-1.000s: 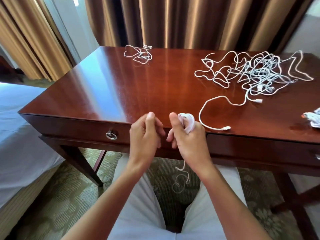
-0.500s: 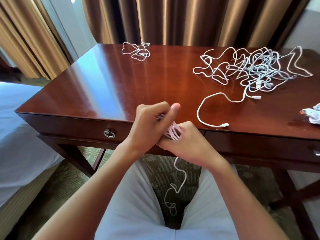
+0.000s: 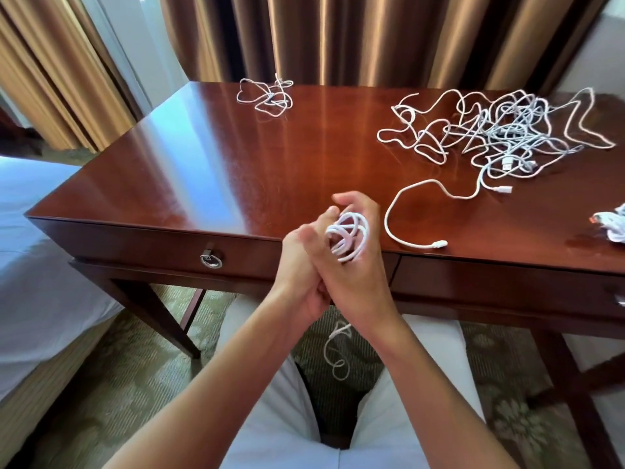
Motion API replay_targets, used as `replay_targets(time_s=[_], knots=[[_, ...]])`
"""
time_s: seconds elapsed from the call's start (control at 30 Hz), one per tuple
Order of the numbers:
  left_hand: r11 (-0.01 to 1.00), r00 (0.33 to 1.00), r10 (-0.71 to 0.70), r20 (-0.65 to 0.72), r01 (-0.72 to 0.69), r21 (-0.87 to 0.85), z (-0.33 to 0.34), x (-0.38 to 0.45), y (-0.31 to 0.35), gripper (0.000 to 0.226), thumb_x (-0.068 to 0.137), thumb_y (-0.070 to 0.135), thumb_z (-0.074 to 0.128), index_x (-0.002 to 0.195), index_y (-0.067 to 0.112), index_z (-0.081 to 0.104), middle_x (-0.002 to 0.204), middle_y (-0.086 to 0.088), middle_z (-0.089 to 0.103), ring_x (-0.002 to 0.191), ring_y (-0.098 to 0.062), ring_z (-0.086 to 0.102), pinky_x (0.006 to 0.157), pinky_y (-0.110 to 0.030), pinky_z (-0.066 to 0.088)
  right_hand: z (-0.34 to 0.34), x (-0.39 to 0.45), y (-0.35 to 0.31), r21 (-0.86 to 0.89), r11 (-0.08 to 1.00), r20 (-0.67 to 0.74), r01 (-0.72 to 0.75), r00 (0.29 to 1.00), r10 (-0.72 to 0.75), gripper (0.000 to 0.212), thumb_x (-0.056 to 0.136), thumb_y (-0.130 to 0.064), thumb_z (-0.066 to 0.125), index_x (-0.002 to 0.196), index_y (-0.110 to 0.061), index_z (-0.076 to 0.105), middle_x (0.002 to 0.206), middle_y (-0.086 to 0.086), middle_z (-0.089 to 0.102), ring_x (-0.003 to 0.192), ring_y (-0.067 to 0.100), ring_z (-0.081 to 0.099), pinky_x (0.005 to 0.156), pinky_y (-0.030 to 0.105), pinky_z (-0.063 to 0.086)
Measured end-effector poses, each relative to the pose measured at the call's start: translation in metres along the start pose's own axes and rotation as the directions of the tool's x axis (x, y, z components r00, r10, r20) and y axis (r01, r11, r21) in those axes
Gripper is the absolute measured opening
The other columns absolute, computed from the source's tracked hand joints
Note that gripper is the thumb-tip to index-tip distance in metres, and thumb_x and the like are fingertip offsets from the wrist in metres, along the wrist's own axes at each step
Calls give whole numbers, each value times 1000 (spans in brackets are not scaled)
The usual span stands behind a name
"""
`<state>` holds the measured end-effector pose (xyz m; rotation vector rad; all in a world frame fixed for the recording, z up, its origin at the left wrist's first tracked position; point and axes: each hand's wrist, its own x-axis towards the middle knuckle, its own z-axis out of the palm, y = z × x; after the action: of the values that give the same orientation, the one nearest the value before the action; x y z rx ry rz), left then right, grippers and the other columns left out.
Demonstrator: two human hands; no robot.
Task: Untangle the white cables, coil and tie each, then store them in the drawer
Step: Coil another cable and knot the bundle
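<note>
White cable coil (image 3: 348, 236) sits looped around the fingers of the right hand (image 3: 351, 272), just above the front edge of the desk (image 3: 236, 170); its loops stand roughly upright, their long axis running from the palm up toward the fingertips. A loose tail (image 3: 334, 353) of the same cable hangs straight down below the wrists, curling between the person's knees. The right hand's fingers are bent inside the coil, holding it. The left hand (image 3: 301, 265) presses against the right from the left side, thumb up beside the coil; its fingers are motion-blurred, so whether they pinch the cable cannot be told for sure.

On the desk right of the hands a single cable end (image 3: 439, 244) lies with its plug pointing right, its line arcing back to the big tangle of white cables (image 3: 500, 133) at the far right. A small separate tangle (image 3: 267, 96) lies at the far edge, centre-left. The left drawer (image 3: 152, 245) with its ring pull (image 3: 211, 259) is closed. At the right border lies a white bundle (image 3: 614, 226), partly cut off.
</note>
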<state>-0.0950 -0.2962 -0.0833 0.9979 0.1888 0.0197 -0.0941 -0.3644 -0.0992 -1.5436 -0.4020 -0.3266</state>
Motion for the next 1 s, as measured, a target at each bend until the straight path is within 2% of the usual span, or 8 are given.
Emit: replay_targets(time_s=[0.13, 0.27, 0.33, 0.43, 0.63, 0.73, 0.87, 1.0], knots=[[950, 1000, 27, -7, -23, 311, -3, -4, 6, 31, 101, 9, 50, 74, 16, 64, 48, 6, 48, 33, -4, 38, 32, -14, 25, 4, 5, -2, -142, 990, 6, 23, 1000, -23, 10, 90, -66, 53, 93, -73, 47, 111, 11, 58, 110, 33, 59, 97, 52, 48], [834, 998, 1, 66, -37, 550, -19, 4, 15, 38, 108, 26, 41, 80, 7, 57, 42, 0, 45, 27, -10, 32, 32, -13, 20, -8, 15, 3, -147, 988, 14, -51, 998, 53, 25, 94, -65, 50, 88, -42, 58, 96, 3, 65, 97, 29, 63, 91, 45, 51], [767, 983, 181, 41, -168, 619, -28, 10, 20, 43, 109, 26, 37, 75, 8, 56, 44, -2, 52, 28, -11, 36, 32, -16, 23, -19, 21, 2, -202, 976, 92, -79, 991, 99, 35, 103, -48, 48, 79, -26, 62, 87, -2, 66, 83, 23, 64, 81, 32, 52], [340, 755, 615, 227, -514, 788, -32, 8, 34, 34, 106, 23, 45, 78, 8, 58, 60, 6, 55, 49, -5, 46, 50, -19, 37, -31, 26, -5, -263, 961, 331, -80, 929, 168, 47, 107, -36, 44, 63, -20, 56, 68, 1, 67, 61, 18, 63, 64, 26, 47], [-461, 442, 404, 800, -657, 596, -15, -3, 47, 34, 100, 37, 51, 79, 11, 58, 83, -3, 50, 60, -24, 53, 45, -37, 39, -26, 24, -12, -475, 850, 558, 227, 825, 91, 11, 87, -5, 57, 85, -14, 64, 81, 1, 67, 73, 15, 62, 64, 37, 47], [-444, 426, 410, 806, -679, 585, -19, 6, 46, 38, 101, 30, 50, 66, 16, 44, 69, 5, 36, 51, -26, 47, 42, -38, 38, -28, 22, -17, -373, 928, 546, -19, 804, 236, 35, 77, -6, 78, 81, -36, 61, 79, -17, 67, 80, -9, 63, 66, 17, 50], [-189, 436, 565, 700, -758, 624, -29, 10, 41, 49, 103, 24, 54, 61, 19, 29, 58, 5, 23, 48, -20, 25, 45, -29, 25, -30, 19, -21, -212, 962, 610, -174, 745, 270, 16, 77, -8, 86, 85, -9, 72, 75, -6, 71, 71, 3, 66, 63, 25, 51], [-26, 431, 754, 496, -735, 678, -32, 12, 43, 62, 102, 28, 51, 47, 9, 30, 52, 13, 17, 49, -11, 21, 45, -14, 17, -37, 16, -18, -194, 952, 577, -236, 758, 305, 36, 90, -25, 76, 68, 0, 63, 47, 0, 55, 41, 5, 44, 45, 16, 35]])
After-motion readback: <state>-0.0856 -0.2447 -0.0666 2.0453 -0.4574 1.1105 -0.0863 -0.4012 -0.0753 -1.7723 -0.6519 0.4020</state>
